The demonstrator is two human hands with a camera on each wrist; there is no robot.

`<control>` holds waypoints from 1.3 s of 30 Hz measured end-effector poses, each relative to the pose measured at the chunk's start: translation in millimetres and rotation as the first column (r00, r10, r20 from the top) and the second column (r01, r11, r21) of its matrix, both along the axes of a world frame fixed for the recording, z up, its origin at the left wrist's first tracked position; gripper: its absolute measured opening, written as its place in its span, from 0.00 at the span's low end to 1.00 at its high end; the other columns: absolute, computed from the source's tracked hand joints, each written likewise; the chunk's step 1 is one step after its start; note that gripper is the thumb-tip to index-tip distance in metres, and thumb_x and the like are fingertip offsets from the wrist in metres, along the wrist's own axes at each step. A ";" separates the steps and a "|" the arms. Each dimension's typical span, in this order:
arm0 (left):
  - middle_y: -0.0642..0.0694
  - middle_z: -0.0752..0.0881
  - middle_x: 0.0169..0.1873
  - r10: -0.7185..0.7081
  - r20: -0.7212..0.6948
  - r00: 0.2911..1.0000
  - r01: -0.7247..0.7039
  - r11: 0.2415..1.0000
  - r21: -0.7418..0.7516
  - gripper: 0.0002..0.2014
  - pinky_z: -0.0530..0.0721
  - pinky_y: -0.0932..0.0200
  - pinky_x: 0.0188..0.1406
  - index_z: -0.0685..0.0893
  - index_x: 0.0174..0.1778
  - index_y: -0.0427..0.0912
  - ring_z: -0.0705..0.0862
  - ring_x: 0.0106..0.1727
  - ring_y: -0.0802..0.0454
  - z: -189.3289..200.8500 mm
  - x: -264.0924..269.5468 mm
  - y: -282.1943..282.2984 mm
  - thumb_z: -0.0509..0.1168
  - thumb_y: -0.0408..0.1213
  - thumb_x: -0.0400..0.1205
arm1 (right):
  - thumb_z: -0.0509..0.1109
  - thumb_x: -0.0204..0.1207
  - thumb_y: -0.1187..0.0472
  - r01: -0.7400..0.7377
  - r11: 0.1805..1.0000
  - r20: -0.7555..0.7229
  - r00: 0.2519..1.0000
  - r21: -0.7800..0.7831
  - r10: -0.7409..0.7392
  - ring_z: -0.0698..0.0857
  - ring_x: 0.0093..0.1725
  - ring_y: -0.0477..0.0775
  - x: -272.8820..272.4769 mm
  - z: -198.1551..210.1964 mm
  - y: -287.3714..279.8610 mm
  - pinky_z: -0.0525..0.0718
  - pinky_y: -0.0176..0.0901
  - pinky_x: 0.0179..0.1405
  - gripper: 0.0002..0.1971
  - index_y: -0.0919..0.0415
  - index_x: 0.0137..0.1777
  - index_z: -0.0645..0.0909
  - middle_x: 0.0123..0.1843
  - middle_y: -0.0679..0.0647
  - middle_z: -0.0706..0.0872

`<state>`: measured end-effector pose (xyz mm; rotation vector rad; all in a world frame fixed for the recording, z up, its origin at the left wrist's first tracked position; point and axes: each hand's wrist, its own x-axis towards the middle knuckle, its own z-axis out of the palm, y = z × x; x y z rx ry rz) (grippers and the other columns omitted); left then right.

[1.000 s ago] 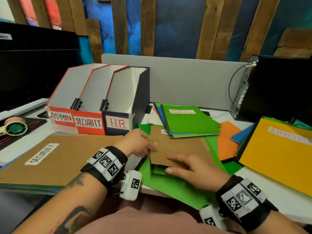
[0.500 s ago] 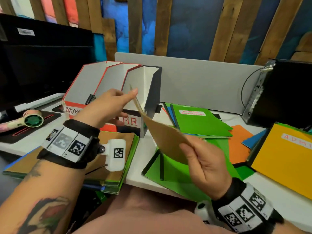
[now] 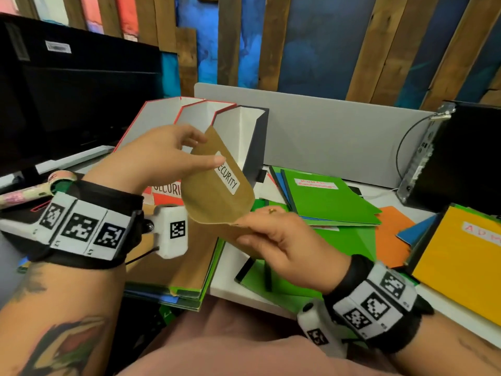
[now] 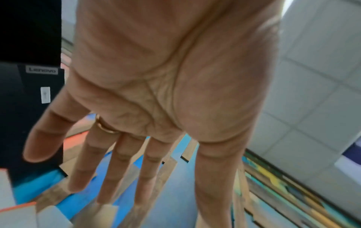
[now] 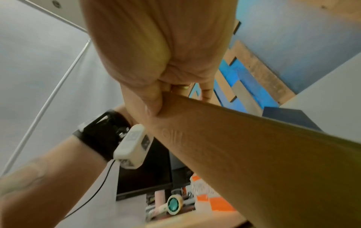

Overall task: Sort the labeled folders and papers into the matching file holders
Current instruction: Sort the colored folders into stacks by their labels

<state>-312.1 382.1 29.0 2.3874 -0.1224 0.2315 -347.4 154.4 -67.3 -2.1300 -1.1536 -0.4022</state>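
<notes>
Right hand [image 3: 284,248] — brown folder's [image 3: 217,196] lower edge

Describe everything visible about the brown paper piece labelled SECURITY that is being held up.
The brown kraft-paper piece looks thin and matte, bowed into a curve, held in the air before the file holders. A white label reading SECURITY, its first letter covered, runs diagonally across it. The right hand pinches its lower edge, thumb on the underside in the right wrist view; the left hand touches its upper part with straight fingers.

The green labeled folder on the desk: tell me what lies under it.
Under the green labeled folder blue folder edges show at its left, and more green sheets lie below. How many are stacked is hidden.
</notes>
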 end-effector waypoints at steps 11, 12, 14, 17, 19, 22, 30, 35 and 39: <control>0.60 0.87 0.64 -0.542 -0.110 0.833 0.547 0.837 0.018 0.30 0.81 0.48 0.71 0.82 0.69 0.66 0.86 0.65 0.61 19.5 -37.8 -5.4 0.76 0.64 0.70 | 0.66 0.84 0.76 0.178 0.892 0.222 0.931 0.415 -0.289 0.89 0.52 0.45 9.6 42.6 -26.8 0.87 0.46 0.54 0.11 0.62 0.55 0.86 0.51 0.49 0.92; 0.60 0.87 0.63 -0.568 -0.130 0.813 0.578 0.813 0.064 0.30 0.81 0.48 0.71 0.81 0.70 0.66 0.86 0.65 0.60 18.9 -39.6 -8.3 0.79 0.58 0.72 | 0.66 0.85 0.75 0.185 0.873 0.206 0.930 0.452 -0.304 0.89 0.49 0.43 10.9 44.5 -25.0 0.87 0.44 0.50 0.11 0.59 0.54 0.84 0.49 0.48 0.91; 0.67 0.86 0.61 -0.516 -0.085 0.852 0.522 0.830 0.197 0.30 0.81 0.49 0.70 0.77 0.71 0.73 0.84 0.64 0.64 16.1 -40.3 -13.9 0.79 0.52 0.75 | 0.66 0.85 0.74 0.177 0.860 0.195 0.934 0.479 -0.300 0.88 0.47 0.43 13.9 46.4 -20.6 0.86 0.46 0.48 0.12 0.54 0.53 0.81 0.48 0.45 0.90; 0.67 0.87 0.54 -0.421 -0.048 0.906 0.411 0.846 0.339 0.22 0.88 0.45 0.59 0.75 0.66 0.82 0.87 0.55 0.60 12.3 -41.7 -22.7 0.71 0.52 0.82 | 0.66 0.84 0.75 0.130 0.889 0.184 0.956 0.439 -0.231 0.90 0.53 0.50 13.3 46.8 -13.7 0.88 0.54 0.53 0.15 0.51 0.54 0.81 0.52 0.51 0.92; 0.59 0.90 0.48 -0.412 -0.047 0.910 0.400 0.841 0.365 0.11 0.89 0.41 0.54 0.82 0.60 0.72 0.89 0.49 0.54 12.2 -44.1 -25.4 0.65 0.49 0.86 | 0.65 0.84 0.76 0.085 0.913 0.198 0.964 0.399 -0.177 0.91 0.55 0.55 8.7 46.9 -10.3 0.88 0.59 0.54 0.14 0.55 0.56 0.82 0.54 0.55 0.92; 0.48 0.91 0.48 -0.401 0.008 0.916 0.362 0.836 0.413 0.15 0.88 0.37 0.52 0.86 0.58 0.63 0.89 0.50 0.46 16.9 -52.4 -24.4 0.58 0.39 0.90 | 0.65 0.84 0.79 0.018 0.923 0.260 0.957 0.385 -0.127 0.90 0.56 0.60 1.5 47.8 -7.7 0.87 0.60 0.54 0.12 0.63 0.56 0.83 0.55 0.59 0.92; 0.50 0.87 0.36 -0.374 0.111 0.921 0.273 0.820 0.502 0.15 0.86 0.42 0.40 0.88 0.52 0.56 0.85 0.38 0.51 29.3 -74.4 -17.5 0.61 0.30 0.85 | 0.64 0.80 0.85 -0.064 0.927 0.342 0.937 0.370 -0.072 0.88 0.58 0.63 -2.9 50.5 5.5 0.85 0.58 0.59 0.11 0.73 0.53 0.82 0.56 0.65 0.89; 0.47 0.86 0.37 -0.337 0.067 0.939 0.246 0.796 0.553 0.17 0.85 0.45 0.38 0.88 0.54 0.59 0.85 0.39 0.48 32.4 -82.4 -9.8 0.64 0.29 0.84 | 0.65 0.78 0.87 -0.108 0.918 0.313 0.950 0.381 -0.018 0.85 0.56 0.65 -2.3 51.0 23.0 0.85 0.56 0.55 0.14 0.68 0.51 0.81 0.55 0.65 0.86; 0.57 0.88 0.54 -0.215 -0.126 0.968 0.248 0.782 0.572 0.15 0.85 0.50 0.54 0.85 0.64 0.68 0.86 0.55 0.50 19.6 -63.4 -14.5 0.66 0.42 0.86 | 0.72 0.78 0.76 -0.022 0.977 0.166 0.986 0.211 -0.014 0.84 0.56 0.55 33.3 26.2 30.1 0.81 0.47 0.56 0.07 0.66 0.43 0.81 0.53 0.56 0.85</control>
